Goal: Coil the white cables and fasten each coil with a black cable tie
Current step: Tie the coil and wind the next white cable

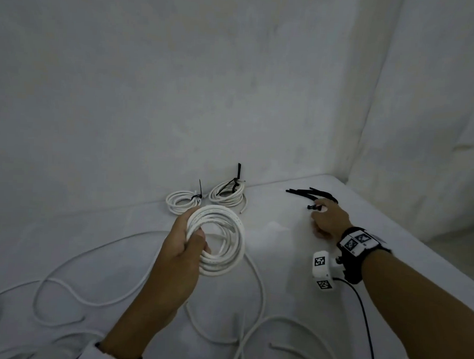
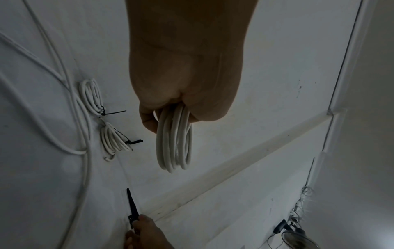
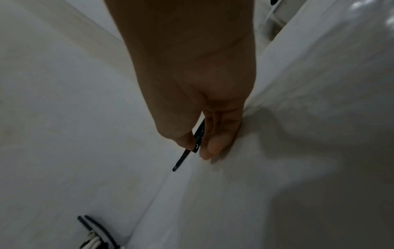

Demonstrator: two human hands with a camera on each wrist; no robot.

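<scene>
The left arm is being reached forward from the bottom of the head view, bare up to the wrist. The left hand (image 1: 184, 238) is being held up in the air, and its fingers (image 2: 149, 121) are being curled tight around a coil (image 1: 221, 244), with the thumb being pressed on top. The right arm is being stretched out farther, toward the far right. A band with black and white squares is being worn on its wrist. The right hand (image 1: 328, 219) is being held low, palm down. A tie (image 3: 193, 145) is being pinched between its thumb and fingertips (image 3: 210, 148).
</scene>
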